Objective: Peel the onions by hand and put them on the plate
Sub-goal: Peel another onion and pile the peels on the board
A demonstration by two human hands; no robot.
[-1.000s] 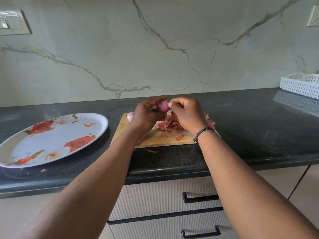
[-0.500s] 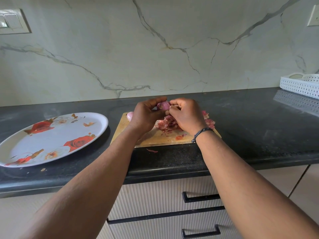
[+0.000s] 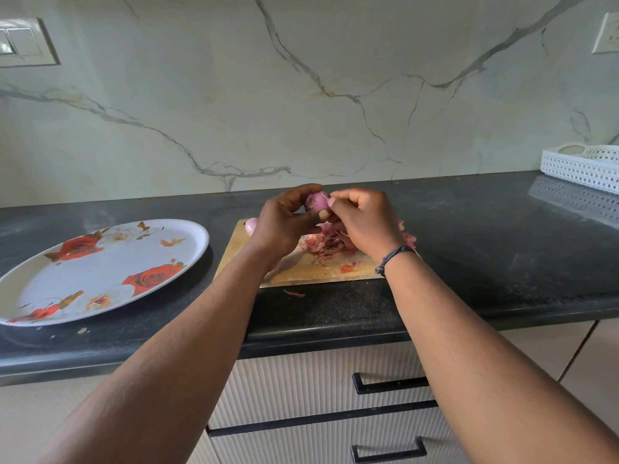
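Note:
A small purple onion (image 3: 316, 200) is held above the wooden cutting board (image 3: 298, 267). My left hand (image 3: 284, 222) grips it from the left with thumb on top. My right hand (image 3: 365, 222) pinches at the onion's right side with curled fingers. A pile of reddish onion peels (image 3: 326, 244) lies on the board under the hands. Another pale onion (image 3: 251, 226) peeks out at the board's far left corner, mostly hidden by my left hand. The oval floral plate (image 3: 97, 272) sits to the left on the counter, with no onions on it.
The black counter (image 3: 485, 249) runs left to right, with its front edge near me. A white lattice basket (image 3: 582, 165) stands at the far right. One peel scrap (image 3: 294, 293) lies on the counter in front of the board. Drawers with black handles sit below.
Both hands have shifted slightly while working the onion; the onion has turned a little between the fingers. Nothing else has moved.

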